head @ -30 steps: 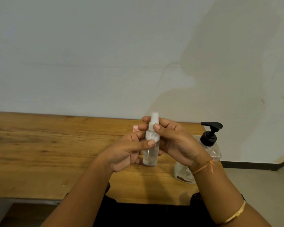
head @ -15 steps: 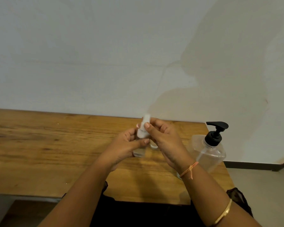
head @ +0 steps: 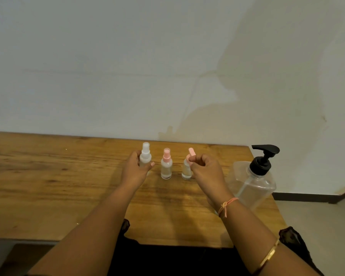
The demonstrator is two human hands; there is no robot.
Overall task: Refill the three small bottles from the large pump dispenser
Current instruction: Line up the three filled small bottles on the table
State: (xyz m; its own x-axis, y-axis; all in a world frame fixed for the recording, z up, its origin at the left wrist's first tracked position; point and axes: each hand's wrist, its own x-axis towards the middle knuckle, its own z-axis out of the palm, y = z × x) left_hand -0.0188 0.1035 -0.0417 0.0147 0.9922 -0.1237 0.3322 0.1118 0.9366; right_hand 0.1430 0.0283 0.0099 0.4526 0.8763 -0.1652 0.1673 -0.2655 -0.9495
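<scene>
Three small clear bottles stand in a row near the back of the wooden table (head: 48,176). My left hand (head: 134,170) grips the leftmost one, a white-topped bottle (head: 145,155), which stands upright on the table. In the middle a pink-topped bottle (head: 166,166) stands free. My right hand (head: 204,172) has curled fingers pinching the pink top of the right bottle (head: 186,171). The large clear pump dispenser (head: 253,186) with a black pump head stands at the table's right edge, just right of my right wrist.
A pale wall rises directly behind the table. The right table edge drops to a grey floor (head: 317,226) beside the dispenser. Bare wood stretches to the left of the bottles.
Both hands held the white-topped bottle up in front of me; now my left hand has brought it down at the left end of the row, and my right hand has shifted to the right bottle.
</scene>
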